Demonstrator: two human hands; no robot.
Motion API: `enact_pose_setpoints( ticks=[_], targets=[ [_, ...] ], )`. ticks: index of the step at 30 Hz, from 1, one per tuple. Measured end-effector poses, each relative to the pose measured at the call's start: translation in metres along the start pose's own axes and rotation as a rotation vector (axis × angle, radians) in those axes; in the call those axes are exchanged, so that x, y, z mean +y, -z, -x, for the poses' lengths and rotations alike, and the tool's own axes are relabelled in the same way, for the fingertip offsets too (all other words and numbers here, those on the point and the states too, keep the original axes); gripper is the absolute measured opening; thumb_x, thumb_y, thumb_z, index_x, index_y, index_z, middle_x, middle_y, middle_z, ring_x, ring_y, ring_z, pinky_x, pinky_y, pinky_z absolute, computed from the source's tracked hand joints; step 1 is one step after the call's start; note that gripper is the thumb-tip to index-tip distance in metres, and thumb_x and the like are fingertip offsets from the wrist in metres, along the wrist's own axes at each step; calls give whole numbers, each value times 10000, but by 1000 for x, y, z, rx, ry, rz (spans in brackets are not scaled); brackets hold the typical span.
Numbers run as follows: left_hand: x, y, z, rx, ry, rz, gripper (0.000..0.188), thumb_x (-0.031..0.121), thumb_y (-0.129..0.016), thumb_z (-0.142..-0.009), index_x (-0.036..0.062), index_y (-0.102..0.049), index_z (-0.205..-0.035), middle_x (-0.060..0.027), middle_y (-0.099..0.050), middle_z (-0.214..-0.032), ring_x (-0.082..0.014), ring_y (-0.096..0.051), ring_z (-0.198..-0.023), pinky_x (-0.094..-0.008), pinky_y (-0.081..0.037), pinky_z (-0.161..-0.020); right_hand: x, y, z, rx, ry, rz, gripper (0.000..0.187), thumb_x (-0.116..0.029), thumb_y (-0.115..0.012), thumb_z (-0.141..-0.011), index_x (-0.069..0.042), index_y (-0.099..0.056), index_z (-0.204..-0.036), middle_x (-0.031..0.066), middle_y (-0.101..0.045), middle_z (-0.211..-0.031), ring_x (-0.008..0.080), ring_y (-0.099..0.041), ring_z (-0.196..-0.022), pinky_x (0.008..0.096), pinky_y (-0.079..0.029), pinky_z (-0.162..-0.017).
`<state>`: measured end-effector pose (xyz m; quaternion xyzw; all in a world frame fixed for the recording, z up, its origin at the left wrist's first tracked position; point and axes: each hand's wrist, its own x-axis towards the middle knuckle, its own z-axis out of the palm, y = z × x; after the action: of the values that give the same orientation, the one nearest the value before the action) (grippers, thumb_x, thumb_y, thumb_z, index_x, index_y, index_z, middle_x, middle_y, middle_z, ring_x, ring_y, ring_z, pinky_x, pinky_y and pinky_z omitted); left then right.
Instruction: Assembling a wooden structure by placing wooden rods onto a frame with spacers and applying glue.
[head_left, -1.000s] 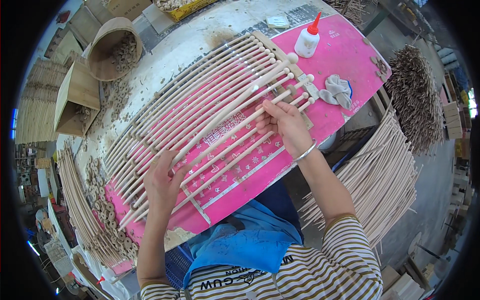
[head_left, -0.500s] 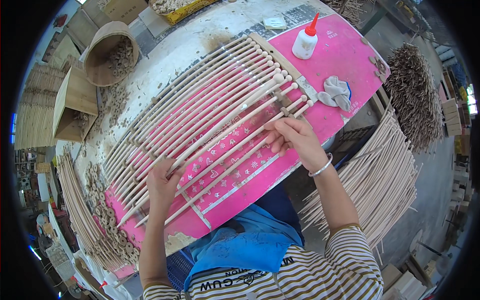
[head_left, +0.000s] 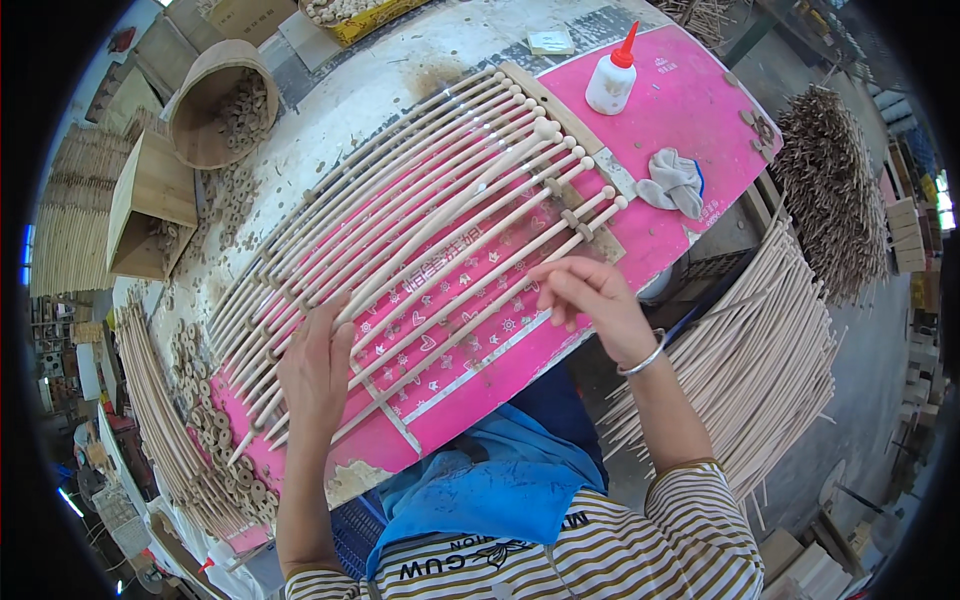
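Note:
Slender wooden sticks with ball ends (head_left: 527, 113) lie side by side across a wooden rack. My left hand (head_left: 316, 368) is at their lower left, thumb and fingers around one ball-ended stick (head_left: 440, 228). This stick rides above the others, its knob overlapping the row's balls at upper right. Below the sticks' right ends hangs my right hand (head_left: 592, 300), fingers loosely bent and apart, with nothing visible in them. Nearest to it are small wooden rings (head_left: 577, 226) on the closest sticks. A bracelet is on the right wrist.
A white glue bottle (head_left: 611, 85) with a red tip and a grey glove (head_left: 673, 184) lie on the pink sheet (head_left: 690, 100). Wooden rings (head_left: 240, 478) are scattered at left, near a tipped round tub (head_left: 195, 105) and wooden box (head_left: 130, 235). Bundled sticks (head_left: 750, 360) stand at right.
The raised stick's ball end has shifted up and left over the row. My left hand has opened out slightly. My right hand has drawn down, away from the sticks.

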<state>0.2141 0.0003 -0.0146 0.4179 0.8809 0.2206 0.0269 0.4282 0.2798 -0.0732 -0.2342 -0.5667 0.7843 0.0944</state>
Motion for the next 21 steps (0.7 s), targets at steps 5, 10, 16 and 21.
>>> enact_pose_setpoints(
  ticks=[5,10,16,21],
  targets=[
    [42,15,15,-28,-76,-9,243,131,-577,-1022,59,-677,-1230,-177,-685,-1019,-371,-686,-934,-441,-539,-777,17,-69,-9,-270,45,-245,389,-206,-619,-1048,-29,-610,-1394,10,-689,-930,54,-622,-761,202,-482,-651],
    [49,10,40,-168,-16,0,314,146,-693,-934,95,-688,-1244,-114,-676,-1041,-325,-661,-936,-434,-523,-796,36,-115,-11,-335,-2,-352,325,-282,-608,-1067,-13,-694,-1227,24,-697,-900,82,-655,-753,226,-521,-656],
    [0,78,94,-13,104,-215,569,130,-731,-861,88,-604,-1415,-145,-638,-1311,-346,-611,-1197,-458,-459,-1013,19,-63,-19,-17,81,-341,361,-328,-584,-1078,-4,-742,-1060,16,-697,-782,74,-656,-692,229,-549,-646],
    [-39,89,132,-156,160,5,414,62,-687,-884,37,-664,-1297,-175,-689,-1130,-365,-665,-1008,-420,-515,-865,14,-53,-19,8,103,-311,367,-332,-585,-1078,-5,-744,-1035,13,-686,-770,67,-627,-662,229,-525,-622]
  ],
)
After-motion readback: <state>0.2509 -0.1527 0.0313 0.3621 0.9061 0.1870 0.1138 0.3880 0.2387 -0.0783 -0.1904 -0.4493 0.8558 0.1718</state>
